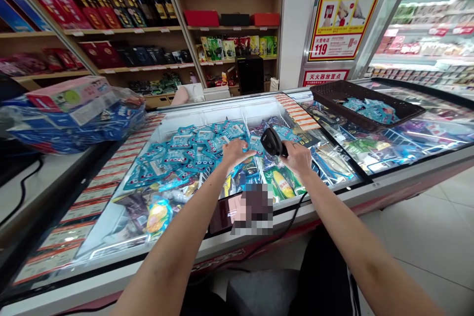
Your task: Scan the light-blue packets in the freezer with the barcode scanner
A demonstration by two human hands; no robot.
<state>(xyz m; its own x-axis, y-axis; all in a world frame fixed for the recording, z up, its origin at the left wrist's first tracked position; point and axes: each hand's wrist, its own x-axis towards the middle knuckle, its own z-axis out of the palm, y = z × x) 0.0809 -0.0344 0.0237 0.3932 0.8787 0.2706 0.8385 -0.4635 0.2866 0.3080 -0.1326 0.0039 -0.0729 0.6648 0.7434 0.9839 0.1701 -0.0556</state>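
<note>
My right hand (298, 158) is wrapped round the handle of a black barcode scanner (271, 142), its head tilted to the left above the freezer's glass top. A cable runs from it down over the front edge. To its left, my left hand (234, 153) is stretched over the small blue packets (185, 150), thumb and fingers apart, with no object visible between them. These packets lie spread in a loose heap on the glass, many overlapping. One blue packet (256, 144) lies between my left hand and the scanner.
A dark brown plastic basket (400, 117) holding more blue packets stands at the right. Plastic-wrapped boxes (81, 118) sit at the left. A phone-like dark device (222, 213) lies at the front edge, partly blurred out. Stocked shelves (128, 29) stand behind.
</note>
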